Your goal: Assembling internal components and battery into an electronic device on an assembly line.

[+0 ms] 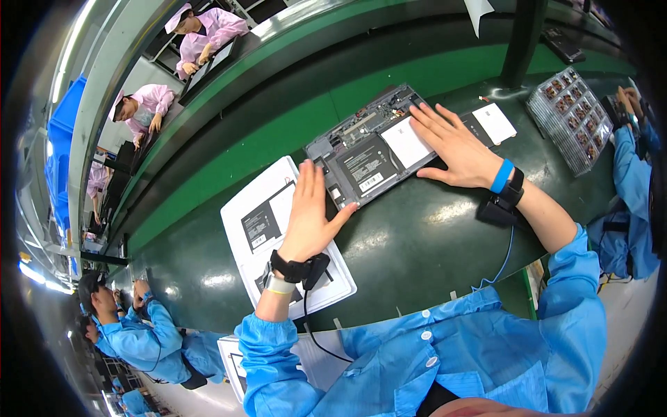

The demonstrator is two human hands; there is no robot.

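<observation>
From the head camera, one opened laptop base (379, 149) is lying across the dark green conveyor belt (417, 243), its inner side facing up, with a black battery pack, a circuit board and a white sheet showing on it. It is sitting at the middle of the picture, slanting from lower left to upper right.

The left hand (310, 219) is resting flat, fingers straight and together, thumb spread out toward the laptop base's near left corner. It is gripping nothing; the palm is lying on one white tray (257, 229), and the fingertips are reaching the left edge of the base. One black strap with a small device is sitting on that wrist, beside one pale band.

The right hand (455, 146) is lying palm down on the right part of the base, fingers spread and released, pressing flat rather than closing on anything. The fingertips are touching the white sheet. One blue band and one black strap are circling that wrist, and a blue cord is running down from it over the belt.

One clear tray of small parts (570, 118) is lying at the right, well apart from both hands. One black post (521, 38) is standing behind the base.

Both forearms are wearing blue sleeves. At least five other people are working around the belt: two in pink coats at the upper left, two in blue at the lower left, one in blue at the right edge.
</observation>
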